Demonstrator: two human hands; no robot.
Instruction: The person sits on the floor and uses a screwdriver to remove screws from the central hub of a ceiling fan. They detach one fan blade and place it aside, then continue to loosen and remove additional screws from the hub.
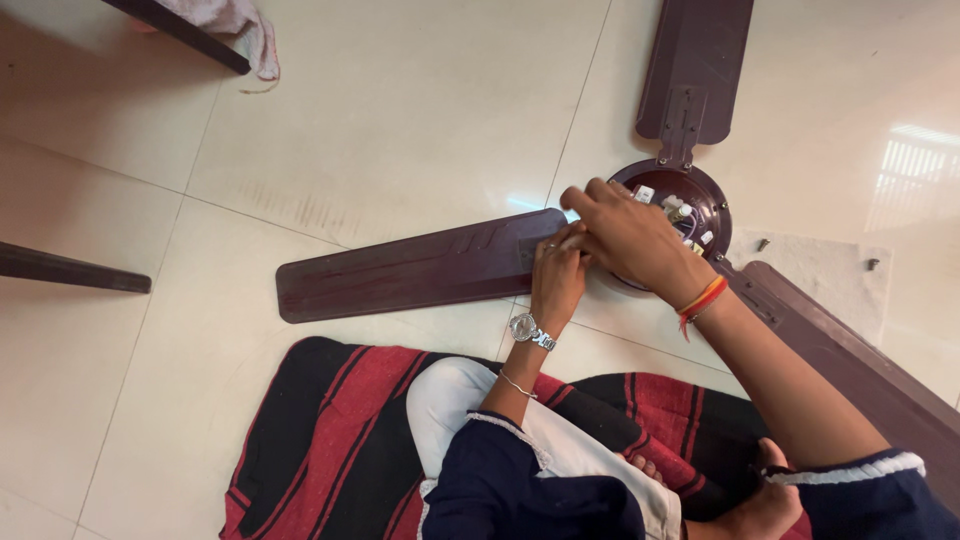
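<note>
Head view: ceiling fan motor hub (690, 205) lies on the floor (400, 110) w/ its wiring exposed and all 3 brown blades on it, so blade work looks mostly done, the left blade's (420, 268) joint being what's in hand. Left hand (557, 278) and right hand (632, 235) meet at that joint, fingers curled tight; can't tell if they grip a screw. Counts: 1 hub, 3 blades, 2 loose screws (763, 243) on a white sheet (830, 275) at right, 1 striped mat (330, 440) near.

Dark maroon ceiling fan (690, 200) lies flat on tiled floor; three blades spread outward; hub wiring exposed.
</note>
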